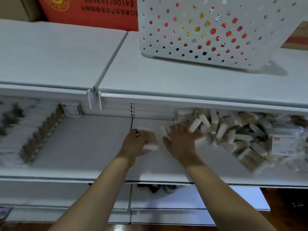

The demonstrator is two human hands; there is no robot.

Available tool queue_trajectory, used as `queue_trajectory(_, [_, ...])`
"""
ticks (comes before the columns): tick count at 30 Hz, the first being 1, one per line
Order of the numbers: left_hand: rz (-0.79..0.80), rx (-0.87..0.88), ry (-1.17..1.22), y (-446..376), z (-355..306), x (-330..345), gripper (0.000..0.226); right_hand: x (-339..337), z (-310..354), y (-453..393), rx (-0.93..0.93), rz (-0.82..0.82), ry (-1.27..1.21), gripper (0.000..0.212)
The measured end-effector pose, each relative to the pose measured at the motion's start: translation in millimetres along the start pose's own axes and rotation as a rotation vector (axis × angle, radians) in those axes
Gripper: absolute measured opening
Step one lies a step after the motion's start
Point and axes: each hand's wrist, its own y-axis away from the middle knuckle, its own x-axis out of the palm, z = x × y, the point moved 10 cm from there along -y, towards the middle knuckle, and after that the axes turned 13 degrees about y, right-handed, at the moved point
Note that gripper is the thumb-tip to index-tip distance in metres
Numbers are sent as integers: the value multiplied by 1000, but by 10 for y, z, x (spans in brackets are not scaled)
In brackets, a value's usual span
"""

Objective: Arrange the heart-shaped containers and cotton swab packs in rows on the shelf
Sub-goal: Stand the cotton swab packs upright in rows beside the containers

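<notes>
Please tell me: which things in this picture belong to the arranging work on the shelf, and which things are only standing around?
Part of the job:
- cotton swab pack held by the left hand
- loose heap of swab packs, which the right hand reaches toward
- middle shelf

Only standing around:
- white perforated basket on the top shelf
- red carton
- shoes below

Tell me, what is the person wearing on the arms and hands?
Nothing that shows. Both forearms are bare up to the picture's edge, with no sleeves in view. The left hand and right hand have no gloves; no rings, watch or bracelets can be made out.
</notes>
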Motion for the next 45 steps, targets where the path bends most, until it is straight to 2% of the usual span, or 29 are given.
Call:
queue_trajectory(2, [-49, 18, -38, -8, -2, -97, 17, 156, 69, -71, 48, 123, 106, 50])
queue_trajectory(6, [-117, 26, -40, -12, 16, -172, 17, 152, 6, -58, 119, 114, 47, 43])
queue_trajectory(9, [-140, 25, -6, -4, 35, -105, 7, 83, -61, 120, 88, 25, -106, 31])
queue_trajectory(12, [-101, 10, 22, 16, 78, 99, 18, -41, -252, 330, 143, -87, -420, 17])
queue_trajectory(14, [-54, 2, 26, 3, 113, 279, 18, -116, -376, 417, 200, -132, -626, 20])
queue_trajectory(15, [-28, -11, 38, 9, 112, 381, 19, -212, -364, 447, 147, -173, -658, 27])
queue_trajectory(17, [41, -40, 63, -3, 132, 596, 39, -380, -196, 526, -78, -208, -627, 37])
queue_trajectory(19, [131, -37, 67, 3, 125, 813, 39, -418, -166, 582, -214, -200, -618, 39])
queue_trajectory(21, [207, 4, 11, 12, 104, 987, 27, -517, -404, 559, -170, -252, -627, 32])
queue_trajectory(22, [214, 21, -5, 13, 96, 1039, 25, -610, -591, 534, -124, -346, -584, 29])
queue_trajectory(24, [200, 46, -21, -3, 86, 1092, 23, -763, -1001, 444, -8, -531, -381, 25])
queue_trajectory(25, [187, 50, -21, -24, 94, 1103, 22, -774, -1202, 363, 78, -543, -261, 28])
queue_trajectory(27, [163, 54, -12, -38, 95, 1118, 20, -650, -1511, 146, 212, -395, -71, 42])
queue_trajectory(30, [141, 70, 6, -7, 86, 1141, 18, -315, -1634, -107, 236, -61, 117, 56])
queue_trajectory(31, [132, 71, 8, -12, 95, 1132, 17, -257, -1615, -152, 211, -14, 149, 53])
queue_trajectory(33, [119, 71, 10, -12, 91, 1114, 17, -290, -1587, -186, 182, -20, 167, 50])
queue_trajectory(35, [108, 80, 22, -8, 68, 1091, 19, -443, -1587, -130, 182, -140, 122, 46])
queue_trajectory(38, [81, 107, 42, -7, 24, 1078, 16, -781, -1612, 104, 190, -416, -34, 42])
queue_trajectory(40, [55, 132, 46, 4, 0, 1098, 18, -964, -1462, 273, 96, -539, -104, 46])
queue_trajectory(43, [37, 138, 81, 9, 16, 1190, 38, -1112, -1047, 527, -128, -643, -168, 46])
queue_trajectory(45, [47, 113, 143, 60, 29, 1266, 52, -1031, -814, 652, -249, -623, -228, 41])
